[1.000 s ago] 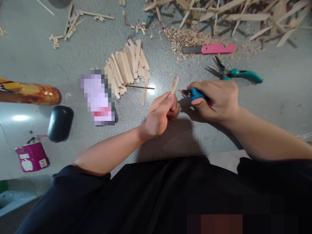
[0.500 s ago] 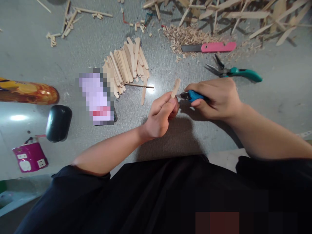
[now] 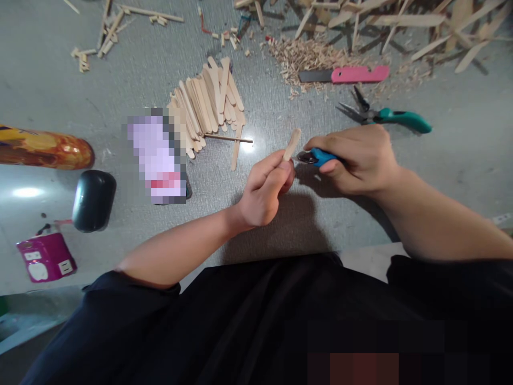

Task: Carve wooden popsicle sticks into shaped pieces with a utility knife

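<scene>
Near the middle of the view my left hand (image 3: 264, 184) pinches a wooden craft stick (image 3: 292, 144) between thumb and fingers, its upper end sticking out. The stick's lower end is hidden in the hand. My right hand (image 3: 356, 160) is wrapped round blue-handled cutting pliers (image 3: 318, 157). Their dark jaws point left, close beside the stick; whether they touch it I cannot tell. A pile of craft sticks (image 3: 208, 101) lies up and left of my left hand, with a thin brown rod (image 3: 228, 138) at its lower edge.
Green-handled pliers (image 3: 401, 117) and a pink-handled knife (image 3: 358, 75) lie beyond my right hand, by a heap of wood chips (image 3: 308, 56). A lattice of joined sticks (image 3: 409, 21) stands at the back right. To the left are a blurred phone (image 3: 158, 155), a dark case (image 3: 94, 200) and a purple adapter (image 3: 46, 256).
The pliers' jaws have drawn slightly right, away from the stick, and turned a little in my right hand. The stick leans slightly further right. My left hand keeps its pinch.
</scene>
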Motion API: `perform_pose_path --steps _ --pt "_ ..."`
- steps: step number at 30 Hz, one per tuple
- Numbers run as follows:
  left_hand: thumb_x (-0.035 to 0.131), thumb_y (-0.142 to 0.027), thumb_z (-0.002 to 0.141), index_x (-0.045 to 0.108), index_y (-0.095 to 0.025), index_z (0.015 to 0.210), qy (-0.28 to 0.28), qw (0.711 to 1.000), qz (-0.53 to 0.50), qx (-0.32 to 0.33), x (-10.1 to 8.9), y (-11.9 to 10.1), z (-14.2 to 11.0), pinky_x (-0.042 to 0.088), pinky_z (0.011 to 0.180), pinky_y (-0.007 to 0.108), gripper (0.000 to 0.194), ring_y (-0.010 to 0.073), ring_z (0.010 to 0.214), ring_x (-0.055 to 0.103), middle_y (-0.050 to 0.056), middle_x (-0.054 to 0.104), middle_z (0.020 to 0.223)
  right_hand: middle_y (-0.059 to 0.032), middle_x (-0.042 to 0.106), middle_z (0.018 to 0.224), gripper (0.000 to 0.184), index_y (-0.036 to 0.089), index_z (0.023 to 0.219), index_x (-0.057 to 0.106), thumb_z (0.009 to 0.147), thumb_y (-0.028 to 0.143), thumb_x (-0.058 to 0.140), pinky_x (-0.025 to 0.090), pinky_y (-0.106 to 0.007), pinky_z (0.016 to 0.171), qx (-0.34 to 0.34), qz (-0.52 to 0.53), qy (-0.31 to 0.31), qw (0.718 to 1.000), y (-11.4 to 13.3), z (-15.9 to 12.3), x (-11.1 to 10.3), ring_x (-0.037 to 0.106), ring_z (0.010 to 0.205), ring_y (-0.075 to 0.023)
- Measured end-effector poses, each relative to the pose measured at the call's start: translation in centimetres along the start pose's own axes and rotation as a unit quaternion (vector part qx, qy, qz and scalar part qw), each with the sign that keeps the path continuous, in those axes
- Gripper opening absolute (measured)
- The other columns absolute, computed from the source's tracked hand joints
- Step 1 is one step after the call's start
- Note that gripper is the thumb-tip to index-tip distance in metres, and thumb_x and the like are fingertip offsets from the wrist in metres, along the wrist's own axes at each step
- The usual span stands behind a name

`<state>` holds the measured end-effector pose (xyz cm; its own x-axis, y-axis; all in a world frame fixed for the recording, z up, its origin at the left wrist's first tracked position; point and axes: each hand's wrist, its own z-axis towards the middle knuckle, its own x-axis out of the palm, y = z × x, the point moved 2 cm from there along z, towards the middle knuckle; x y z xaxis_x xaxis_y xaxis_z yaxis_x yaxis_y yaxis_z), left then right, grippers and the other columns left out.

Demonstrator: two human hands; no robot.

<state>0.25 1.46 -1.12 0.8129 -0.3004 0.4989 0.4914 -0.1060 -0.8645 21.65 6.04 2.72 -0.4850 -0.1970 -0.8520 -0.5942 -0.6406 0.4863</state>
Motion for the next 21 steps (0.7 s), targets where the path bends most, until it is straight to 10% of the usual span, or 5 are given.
perform_pose_path --steps 21 --pt "0.05 -0.03 0.121 0.045 -0.022 0.082 0.061 0.995 0.035 0.064 -0.2 0.5 -1.1 0.031 0.054 0.031 0.04 0.0107 0.057 0.034 -0.002 0.042 0.067 -0.0037 0.059 0.069 0.077 0.022 0.1 0.066 0.118 0.078 0.015 0.028 -0.037 0.057 -0.044 -0.006 0.075 0.996 0.3 0.2 0.1 0.051 0.056 -0.0212"
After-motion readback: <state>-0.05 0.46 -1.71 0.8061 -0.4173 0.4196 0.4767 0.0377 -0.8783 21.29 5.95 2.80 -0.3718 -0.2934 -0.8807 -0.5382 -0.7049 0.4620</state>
